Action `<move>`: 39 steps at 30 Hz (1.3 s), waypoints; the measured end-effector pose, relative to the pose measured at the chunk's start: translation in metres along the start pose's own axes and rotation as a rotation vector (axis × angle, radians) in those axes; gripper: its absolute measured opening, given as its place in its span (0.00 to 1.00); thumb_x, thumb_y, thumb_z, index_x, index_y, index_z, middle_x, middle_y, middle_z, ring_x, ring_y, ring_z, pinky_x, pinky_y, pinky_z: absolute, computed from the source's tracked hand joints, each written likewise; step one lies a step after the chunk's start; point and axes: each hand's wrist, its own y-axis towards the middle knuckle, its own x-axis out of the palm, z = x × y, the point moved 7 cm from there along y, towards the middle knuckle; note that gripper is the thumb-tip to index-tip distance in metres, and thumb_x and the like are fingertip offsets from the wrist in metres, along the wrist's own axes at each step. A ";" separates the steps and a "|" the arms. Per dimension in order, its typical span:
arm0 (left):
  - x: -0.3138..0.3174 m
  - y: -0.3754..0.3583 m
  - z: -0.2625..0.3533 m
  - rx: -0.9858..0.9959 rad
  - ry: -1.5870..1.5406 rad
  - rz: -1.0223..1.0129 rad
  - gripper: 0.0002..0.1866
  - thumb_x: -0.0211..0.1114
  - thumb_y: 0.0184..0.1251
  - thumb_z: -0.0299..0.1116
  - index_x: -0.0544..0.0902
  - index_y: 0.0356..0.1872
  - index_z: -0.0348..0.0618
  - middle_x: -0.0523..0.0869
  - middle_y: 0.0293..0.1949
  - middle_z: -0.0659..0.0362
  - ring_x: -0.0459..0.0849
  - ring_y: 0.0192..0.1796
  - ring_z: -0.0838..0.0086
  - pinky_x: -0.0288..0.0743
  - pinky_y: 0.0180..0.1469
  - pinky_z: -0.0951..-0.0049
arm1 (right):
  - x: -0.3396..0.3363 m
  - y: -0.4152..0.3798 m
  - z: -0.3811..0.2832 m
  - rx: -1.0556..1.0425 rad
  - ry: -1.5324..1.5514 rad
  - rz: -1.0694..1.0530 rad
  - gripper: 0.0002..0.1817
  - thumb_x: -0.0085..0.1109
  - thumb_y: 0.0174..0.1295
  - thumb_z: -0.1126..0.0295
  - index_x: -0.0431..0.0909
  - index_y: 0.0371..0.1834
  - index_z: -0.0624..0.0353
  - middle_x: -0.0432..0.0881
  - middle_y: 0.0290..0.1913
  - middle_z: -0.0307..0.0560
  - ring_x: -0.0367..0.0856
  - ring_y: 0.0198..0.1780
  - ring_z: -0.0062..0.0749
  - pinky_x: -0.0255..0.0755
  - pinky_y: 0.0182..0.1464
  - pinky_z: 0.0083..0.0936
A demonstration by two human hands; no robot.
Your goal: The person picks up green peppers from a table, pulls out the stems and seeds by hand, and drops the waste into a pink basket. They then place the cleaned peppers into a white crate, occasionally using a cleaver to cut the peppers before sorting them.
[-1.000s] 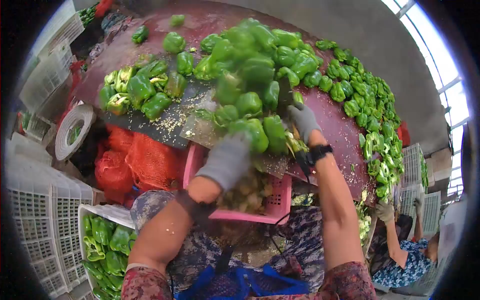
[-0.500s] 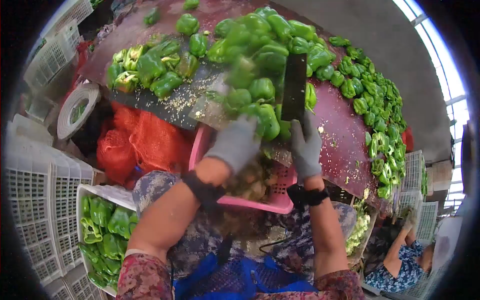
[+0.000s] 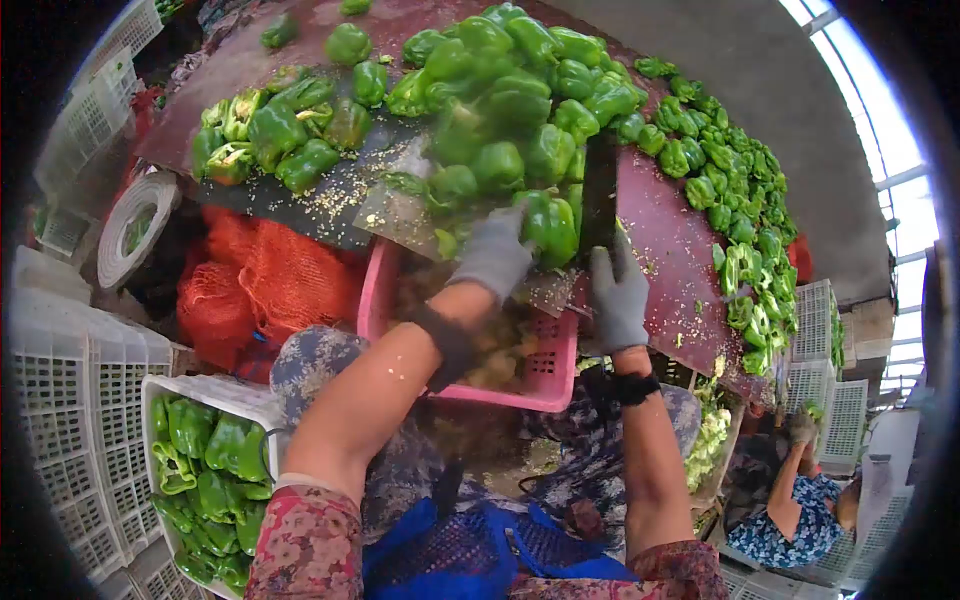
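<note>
My left hand [image 3: 495, 252], in a grey glove, grips a green bell pepper [image 3: 549, 228] at the near edge of the pepper heap. My right hand [image 3: 621, 298], gloved too, is closed around the low end of a knife with a broad dark blade [image 3: 600, 190]. The blade points away from me, just right of the held pepper; its handle is mostly hidden by the glove. Under my hands, between my knees, stands a pink basket [image 3: 368, 300] with pale pepper scraps inside, partly covered by my left forearm.
A heap of whole peppers [image 3: 480, 80] lies on the dark red table [image 3: 665, 260], with more along its right side. Cut peppers [image 3: 275, 130] sit at left among scattered seeds. A white crate [image 3: 215, 390] of peppers, red mesh bags [image 3: 290, 275] and a co-worker [image 3: 795, 510] are nearby.
My left hand has moved right and a little away from me, onto the pepper by the blade. The right hand still holds the knife. The whole view has shifted slightly.
</note>
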 end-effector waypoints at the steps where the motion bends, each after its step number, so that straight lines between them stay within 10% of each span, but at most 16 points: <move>1: 0.006 0.002 -0.004 0.001 -0.044 0.009 0.34 0.68 0.61 0.34 0.71 0.70 0.44 0.78 0.59 0.42 0.79 0.58 0.47 0.73 0.63 0.55 | -0.008 -0.004 -0.014 0.011 0.036 0.022 0.23 0.50 0.72 0.66 0.71 0.66 0.67 0.83 0.53 0.61 0.82 0.52 0.45 0.73 0.56 0.35; 6: -0.004 -0.003 -0.015 -0.042 -0.199 0.007 0.30 0.68 0.61 0.32 0.73 0.66 0.41 0.82 0.55 0.42 0.79 0.58 0.46 0.73 0.63 0.56 | -0.025 -0.028 -0.066 -0.234 -0.078 0.163 0.22 0.54 0.71 0.69 0.71 0.67 0.66 0.83 0.50 0.60 0.83 0.49 0.44 0.75 0.54 0.34; 14: 0.007 -0.018 -0.025 -0.168 0.008 -0.146 0.27 0.67 0.60 0.36 0.76 0.61 0.41 0.86 0.48 0.40 0.83 0.54 0.45 0.76 0.57 0.52 | 0.043 -0.047 0.031 0.122 -0.089 -0.232 0.22 0.54 0.69 0.66 0.74 0.66 0.59 0.85 0.38 0.53 0.83 0.36 0.41 0.77 0.43 0.36; 19: 0.032 -0.011 -0.008 0.037 -0.023 -0.089 0.34 0.67 0.58 0.32 0.71 0.69 0.46 0.78 0.61 0.40 0.78 0.62 0.45 0.72 0.65 0.54 | 0.009 -0.023 -0.015 -0.080 -0.258 -0.050 0.21 0.54 0.72 0.64 0.74 0.65 0.58 0.84 0.34 0.43 0.79 0.29 0.27 0.76 0.34 0.31; 24: 0.002 -0.005 -0.017 -0.112 -0.203 -0.207 0.28 0.64 0.61 0.31 0.76 0.65 0.43 0.83 0.56 0.43 0.81 0.60 0.50 0.73 0.64 0.58 | 0.007 0.010 -0.091 -0.295 -0.039 0.155 0.20 0.52 0.72 0.68 0.74 0.64 0.63 0.85 0.45 0.57 0.84 0.40 0.37 0.77 0.43 0.31; 26: -0.020 -0.004 -0.030 -0.230 -0.256 -0.075 0.24 0.62 0.63 0.31 0.79 0.62 0.41 0.85 0.53 0.43 0.83 0.58 0.51 0.75 0.62 0.59 | 0.031 0.022 -0.099 -0.482 0.045 0.290 0.21 0.52 0.72 0.66 0.73 0.64 0.63 0.84 0.46 0.61 0.85 0.43 0.45 0.77 0.46 0.35; 31: -0.101 -0.014 -0.056 -0.157 -0.161 0.589 0.20 0.61 0.65 0.31 0.81 0.57 0.38 0.86 0.47 0.43 0.85 0.50 0.54 0.77 0.56 0.64 | 0.130 0.041 -0.041 0.048 -0.327 -0.165 0.23 0.53 0.68 0.58 0.76 0.61 0.60 0.85 0.44 0.66 0.82 0.50 0.61 0.74 0.53 0.48; 39: -0.127 -0.020 -0.073 -0.380 -0.574 0.527 0.19 0.61 0.63 0.29 0.81 0.56 0.38 0.87 0.46 0.53 0.85 0.46 0.69 0.78 0.48 0.69 | 0.105 0.032 -0.019 0.083 0.141 -0.108 0.20 0.53 0.68 0.60 0.77 0.56 0.62 0.86 0.41 0.59 0.84 0.41 0.54 0.74 0.46 0.44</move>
